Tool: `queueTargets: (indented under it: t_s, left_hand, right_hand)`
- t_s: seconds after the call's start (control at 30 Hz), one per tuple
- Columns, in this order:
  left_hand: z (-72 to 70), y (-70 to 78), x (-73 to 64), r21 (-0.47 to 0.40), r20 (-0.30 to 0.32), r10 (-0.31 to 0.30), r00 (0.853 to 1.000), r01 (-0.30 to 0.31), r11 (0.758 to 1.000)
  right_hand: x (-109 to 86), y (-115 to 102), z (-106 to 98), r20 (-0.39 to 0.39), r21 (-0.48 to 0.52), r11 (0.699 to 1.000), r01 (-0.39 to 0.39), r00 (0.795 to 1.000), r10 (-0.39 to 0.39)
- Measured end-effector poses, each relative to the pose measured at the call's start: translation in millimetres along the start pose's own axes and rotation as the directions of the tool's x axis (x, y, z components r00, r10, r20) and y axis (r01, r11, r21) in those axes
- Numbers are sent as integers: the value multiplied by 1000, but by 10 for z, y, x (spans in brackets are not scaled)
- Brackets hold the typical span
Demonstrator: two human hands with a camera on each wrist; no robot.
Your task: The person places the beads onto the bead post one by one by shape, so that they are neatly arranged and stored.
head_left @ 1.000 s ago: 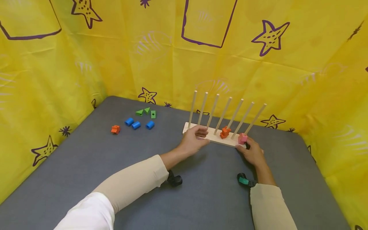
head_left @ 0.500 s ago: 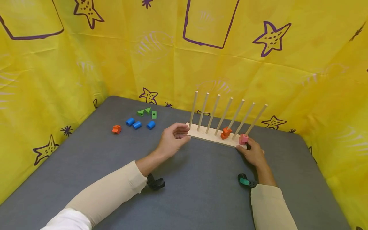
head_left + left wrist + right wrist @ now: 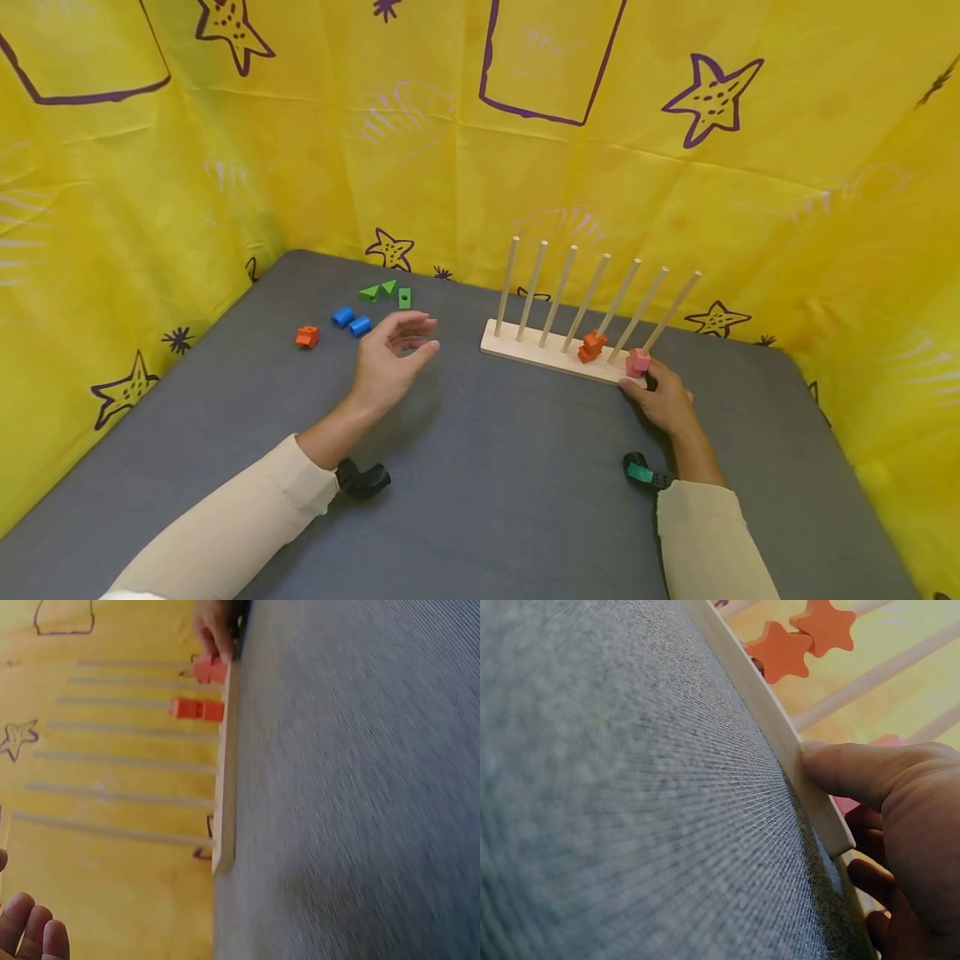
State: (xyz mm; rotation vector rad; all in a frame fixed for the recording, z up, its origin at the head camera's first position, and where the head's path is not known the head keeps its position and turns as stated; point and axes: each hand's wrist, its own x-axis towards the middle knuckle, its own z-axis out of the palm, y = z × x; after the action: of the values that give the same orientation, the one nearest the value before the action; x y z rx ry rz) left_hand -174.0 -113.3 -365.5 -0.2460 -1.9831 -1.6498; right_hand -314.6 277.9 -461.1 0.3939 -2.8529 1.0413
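My left hand (image 3: 384, 371) hovers over the grey table, fingers loosely bent and holding nothing. It is near two blue cylinders (image 3: 352, 322); a third is hidden behind it. In the left wrist view only its fingertips (image 3: 34, 930) show at the lower left. My right hand (image 3: 667, 404) grips the right end of a wooden peg board (image 3: 555, 354), thumb along the front edge in the right wrist view. Two orange star blocks (image 3: 780, 651) sit on one upright peg. Pink blocks (image 3: 637, 362) are on the rightmost peg, partly hidden by my right hand.
Green blocks (image 3: 388, 289), two of them triangular, lie behind the blue cylinders. A loose orange block (image 3: 307, 337) lies further left. A yellow patterned cloth (image 3: 450, 167) hangs behind the grey table (image 3: 510, 483).
My left hand has left the peg board and moved left toward the blue cylinders, now covering one of them. My right hand stays on the board's right end.
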Motion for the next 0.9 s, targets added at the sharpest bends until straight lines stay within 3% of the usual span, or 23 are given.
queueTargets:
  t_s: [0.17,0.3,0.4,0.57,0.7,0.8,0.9]
  left_hand:
    - [-196,-112,3,36,-77,62,995,-60,998]
    - [-368,-221,46,65,-171,107,979,-97,993]
    - [-504,-302,83,93,-244,110,964,-90,992]
    - [-766,-550,120,175,-358,81,930,-19,984]
    - [-980,-802,139,255,-408,42,912,70,964]
    - [-1104,-908,133,320,-432,-16,902,170,932]
    - [-1202,-993,104,375,-452,-97,887,287,881]
  right_hand:
    - [15,-17,4,2,-3,1000,2,1000,-2]
    - [34,-40,-17,11,-12,1000,3,1000,-3]
    - [40,-50,-27,12,-13,1000,-1,1000,1]
    - [31,-49,-12,15,-8,1000,-3,1000,4]
    - [26,-25,1,17,0,1000,-7,1000,7]
    - [29,-2,3,17,-6,1000,-13,1000,14]
    - [25,9,-1,23,-19,1000,-19,1000,20]
